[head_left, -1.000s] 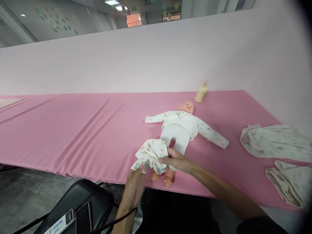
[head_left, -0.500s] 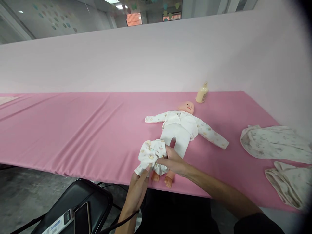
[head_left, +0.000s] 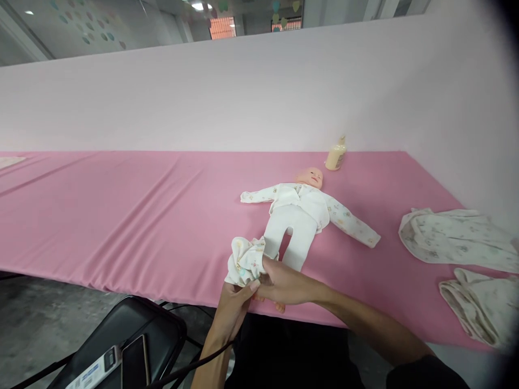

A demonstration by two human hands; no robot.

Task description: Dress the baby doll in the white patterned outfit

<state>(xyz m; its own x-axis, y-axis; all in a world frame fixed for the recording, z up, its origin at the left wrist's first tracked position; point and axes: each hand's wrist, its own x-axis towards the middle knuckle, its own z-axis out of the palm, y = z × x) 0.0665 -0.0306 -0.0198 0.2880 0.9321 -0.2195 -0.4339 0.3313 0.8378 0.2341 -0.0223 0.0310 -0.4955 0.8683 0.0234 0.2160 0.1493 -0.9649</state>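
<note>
A baby doll (head_left: 302, 210) in a white printed top and white leggings lies on its back on the pink table cloth (head_left: 121, 210), head away from me. At its feet both my hands bunch up small printed baby trousers (head_left: 245, 260). My left hand (head_left: 235, 303) grips the trousers from below at the table's front edge. My right hand (head_left: 284, 283) pinches the same cloth from the right and covers the doll's feet; one foot peeks out under it.
A cream pump bottle (head_left: 335, 154) stands behind the doll's head. Two heaps of printed baby clothes (head_left: 454, 235) (head_left: 474, 305) lie at the right. A black chair (head_left: 133, 340) with a phone and a device on it stands lower left. A pale pink wall backs the table.
The trousers have been gathered into a tighter bunch and drawn toward the doll's feet at the front edge. Both hands closed in together; my right hand now hides the feet.
</note>
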